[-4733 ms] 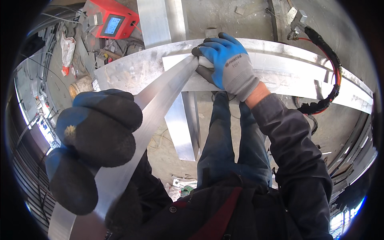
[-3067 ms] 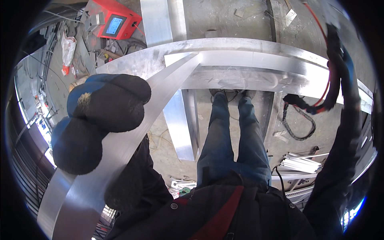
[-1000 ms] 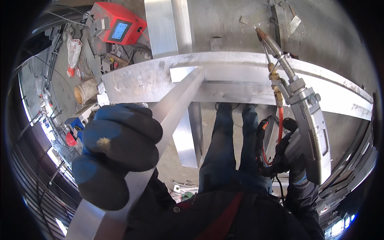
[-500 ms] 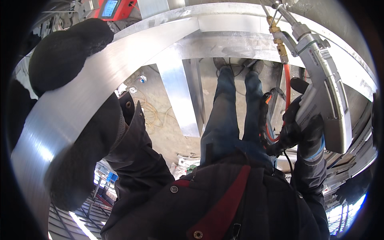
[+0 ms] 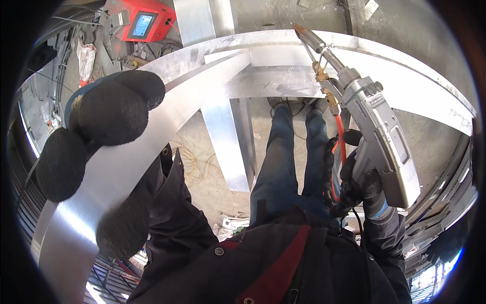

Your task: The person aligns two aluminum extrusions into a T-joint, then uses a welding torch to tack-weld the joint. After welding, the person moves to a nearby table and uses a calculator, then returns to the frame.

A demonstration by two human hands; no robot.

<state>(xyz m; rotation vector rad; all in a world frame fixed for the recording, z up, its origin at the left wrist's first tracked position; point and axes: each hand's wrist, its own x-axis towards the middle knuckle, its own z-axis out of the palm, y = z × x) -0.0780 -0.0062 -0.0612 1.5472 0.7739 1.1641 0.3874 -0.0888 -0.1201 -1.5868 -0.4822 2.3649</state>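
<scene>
Fingers (image 5: 111, 114) over bar (image 5: 162, 119) edge, torch (image 5: 378, 133) (gap between)

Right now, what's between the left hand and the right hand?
In the head view, left to right: the silver bar, floor, a second metal piece, then the person's legs.

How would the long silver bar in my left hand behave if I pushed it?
The bar is probably stiff, since its flat metallic faces meet at a crisp edge. Its smooth sheen suggests it may slide, though your left hand is gloved. Being long, it could swing if pushed sideways.
</scene>
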